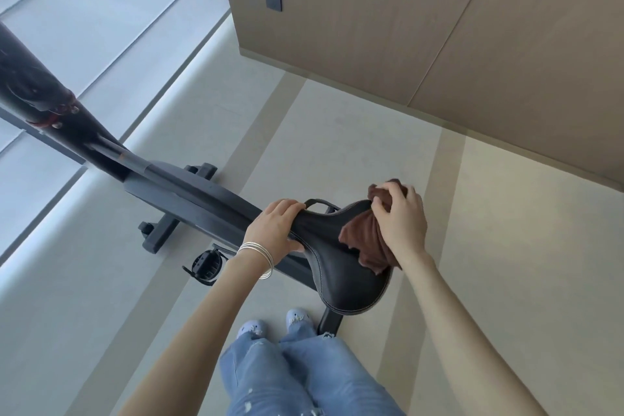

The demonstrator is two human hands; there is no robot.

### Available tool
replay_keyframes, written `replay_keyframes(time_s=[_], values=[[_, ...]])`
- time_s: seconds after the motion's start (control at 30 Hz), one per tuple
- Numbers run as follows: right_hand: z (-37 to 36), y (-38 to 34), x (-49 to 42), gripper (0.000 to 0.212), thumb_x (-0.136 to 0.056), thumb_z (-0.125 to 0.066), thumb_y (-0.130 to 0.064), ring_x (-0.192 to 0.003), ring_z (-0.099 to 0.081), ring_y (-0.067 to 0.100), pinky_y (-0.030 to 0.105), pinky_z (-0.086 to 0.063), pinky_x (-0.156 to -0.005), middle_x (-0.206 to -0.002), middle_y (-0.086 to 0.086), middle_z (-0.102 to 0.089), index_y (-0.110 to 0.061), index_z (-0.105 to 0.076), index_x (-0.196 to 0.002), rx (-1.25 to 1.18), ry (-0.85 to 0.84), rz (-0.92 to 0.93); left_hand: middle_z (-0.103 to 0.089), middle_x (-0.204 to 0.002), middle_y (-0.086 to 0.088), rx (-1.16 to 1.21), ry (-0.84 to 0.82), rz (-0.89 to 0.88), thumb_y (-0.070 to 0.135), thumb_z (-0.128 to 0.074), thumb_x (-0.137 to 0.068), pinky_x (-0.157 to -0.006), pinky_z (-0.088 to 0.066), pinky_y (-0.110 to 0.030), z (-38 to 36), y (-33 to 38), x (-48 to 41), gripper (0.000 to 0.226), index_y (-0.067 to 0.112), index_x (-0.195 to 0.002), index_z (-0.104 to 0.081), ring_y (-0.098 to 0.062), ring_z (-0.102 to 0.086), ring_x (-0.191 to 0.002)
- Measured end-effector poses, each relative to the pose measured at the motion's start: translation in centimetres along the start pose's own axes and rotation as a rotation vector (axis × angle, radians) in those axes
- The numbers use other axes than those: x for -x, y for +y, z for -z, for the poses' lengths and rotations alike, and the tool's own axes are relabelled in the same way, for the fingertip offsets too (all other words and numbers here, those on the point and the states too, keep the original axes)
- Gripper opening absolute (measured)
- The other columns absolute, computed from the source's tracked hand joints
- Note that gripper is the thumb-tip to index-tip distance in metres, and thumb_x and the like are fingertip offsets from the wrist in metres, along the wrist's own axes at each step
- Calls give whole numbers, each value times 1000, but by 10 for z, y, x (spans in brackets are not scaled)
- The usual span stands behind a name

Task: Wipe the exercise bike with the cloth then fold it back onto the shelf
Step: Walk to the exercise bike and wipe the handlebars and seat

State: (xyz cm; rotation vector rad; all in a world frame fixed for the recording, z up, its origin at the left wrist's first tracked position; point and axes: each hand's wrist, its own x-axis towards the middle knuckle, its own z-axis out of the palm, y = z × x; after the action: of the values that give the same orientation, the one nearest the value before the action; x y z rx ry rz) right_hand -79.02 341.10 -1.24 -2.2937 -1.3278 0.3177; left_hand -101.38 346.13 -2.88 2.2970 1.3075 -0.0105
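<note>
Brown cloth (368,241) bunched in the right hand (401,216), fingers curled tight round it, pressed on the wide end of the black saddle (337,270) at its right edge. Left hand (277,226) grips the saddle's narrow nose, fingers wrapped over it, bangles (258,255) on that wrist. The bike (189,189) runs off left across the pale floor (337,132), pedal (206,263) beside the left wrist.

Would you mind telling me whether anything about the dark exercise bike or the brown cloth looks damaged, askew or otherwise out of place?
Nothing stands out. The black stitched saddle looks intact, the left hand grips its narrow nose, and the right hand holds the bunched brown cloth against its wide end.
</note>
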Motion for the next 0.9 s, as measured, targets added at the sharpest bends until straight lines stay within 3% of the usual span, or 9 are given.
replay_keyframes(time_s=[0.13, 0.4, 0.57, 0.73, 0.9], values=[[-2, -2, -25, 23, -88, -52, -28, -108, -51, 31, 34, -41, -77, -113, 10, -56, -21, -58, -109, -3, -146, -69, -42, -141, 1, 5, 5, -8, 36, -77, -71, -112, -32, -33, 0, -1, 0, 78, 21, -137, -38, -20, -33, -135], [-8, -13, 36, 23, -77, -65, -19, -93, -56, 34, 42, -47, -75, -102, 13, -59, -18, -65, -100, 157, 134, 93, -47, -137, 7, -18, 39, 6, 40, -77, -69, -99, -44, -34, -2, -4, 0, 75, 26, -133, -43, -17, -38, -131], [-17, -20, 77, 24, -74, -64, -21, -96, -56, 29, 39, -45, -73, -107, 8, -59, -24, -62, -98, 234, 190, 120, -48, -136, 7, -19, 52, -27, 36, -76, -71, -95, -46, -33, -2, -5, 0, 71, 24, -133, -43, -15, -40, -128], [-35, -41, 115, 23, -78, -56, -28, -100, -55, 24, 38, -47, -78, -111, 5, -59, -27, -58, -101, 309, 143, 196, -45, -137, 8, -47, 27, -41, 39, -73, -74, -92, -48, -31, 0, -6, -1, 71, 24, -135, -40, -12, -38, -129], [-33, -59, 82, 22, -81, -55, -31, -98, -56, 24, 39, -47, -78, -107, 4, -60, -25, -59, -102, 273, 41, 270, -45, -137, 6, -77, -10, -92, 43, -70, -76, -89, -49, -32, 3, -9, -3, 71, 20, -136, -38, -13, -36, -130]])
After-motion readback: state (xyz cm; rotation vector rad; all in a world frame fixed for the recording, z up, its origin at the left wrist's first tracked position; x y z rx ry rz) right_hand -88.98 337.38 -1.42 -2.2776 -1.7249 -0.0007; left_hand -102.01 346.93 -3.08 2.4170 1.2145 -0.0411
